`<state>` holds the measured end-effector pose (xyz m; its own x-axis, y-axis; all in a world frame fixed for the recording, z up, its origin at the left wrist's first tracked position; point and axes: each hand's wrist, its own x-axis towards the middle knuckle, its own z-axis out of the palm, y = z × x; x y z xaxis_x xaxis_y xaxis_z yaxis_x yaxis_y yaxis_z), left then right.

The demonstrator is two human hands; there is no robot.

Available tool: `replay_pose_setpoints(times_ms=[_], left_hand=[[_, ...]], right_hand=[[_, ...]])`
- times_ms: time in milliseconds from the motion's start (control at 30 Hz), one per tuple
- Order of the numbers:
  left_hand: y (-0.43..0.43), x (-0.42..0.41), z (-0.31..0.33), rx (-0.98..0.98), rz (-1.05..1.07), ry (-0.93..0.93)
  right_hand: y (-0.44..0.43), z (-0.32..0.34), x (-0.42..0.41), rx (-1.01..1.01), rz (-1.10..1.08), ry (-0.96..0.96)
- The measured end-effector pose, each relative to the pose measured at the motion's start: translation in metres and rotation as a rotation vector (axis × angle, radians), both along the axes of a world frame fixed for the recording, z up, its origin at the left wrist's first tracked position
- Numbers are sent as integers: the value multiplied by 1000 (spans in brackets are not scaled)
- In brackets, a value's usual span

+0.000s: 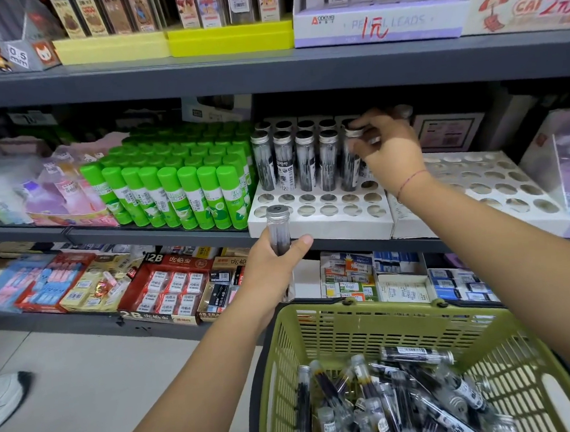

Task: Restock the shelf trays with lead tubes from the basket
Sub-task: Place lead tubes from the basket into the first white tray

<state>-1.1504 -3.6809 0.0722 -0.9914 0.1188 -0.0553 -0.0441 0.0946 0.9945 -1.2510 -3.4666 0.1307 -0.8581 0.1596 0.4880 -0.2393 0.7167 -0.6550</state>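
Note:
My left hand [274,267] grips a clear lead tube [279,230] with a silver cap, upright, just in front of the white shelf tray [322,228]. My right hand [387,149] pinches the cap of another lead tube [351,163] standing in a hole at the right end of the tray's filled rows. Several tubes [306,159] stand in the back rows; the front holes are bare. The green basket [320,332] at the lower right holds several loose lead tubes [393,401].
A second white tray [499,182] with bare holes sits to the right. Green glue sticks [172,194] crowd the shelf to the left. Eraser boxes [170,289] fill the lower shelf. The upper shelf edge [265,70] runs overhead.

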Motion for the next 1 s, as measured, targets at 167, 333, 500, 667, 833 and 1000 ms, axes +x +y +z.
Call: replay_pose_setpoints(times_ms=[167,333,500,667,833,1000], left_hand=[[0,1,3,14,-3,-5],[4,2,7,38,-23,16],[11,6,9,-25,-59,50],[18,12,17,-89,-121,112],[9,9,11,-480,-99,248],[2,2,-10,-903,-143,352]], right_hand=[[-5,-6,8,-60,-14,-36],[-27,5,48,71,-30,-11],[-63,2,105,-218,536,-243],[-63,-3,106,-315,560,-327],[-29,23,96,-409,424,-151],[17,38,61,-397,86,41]])
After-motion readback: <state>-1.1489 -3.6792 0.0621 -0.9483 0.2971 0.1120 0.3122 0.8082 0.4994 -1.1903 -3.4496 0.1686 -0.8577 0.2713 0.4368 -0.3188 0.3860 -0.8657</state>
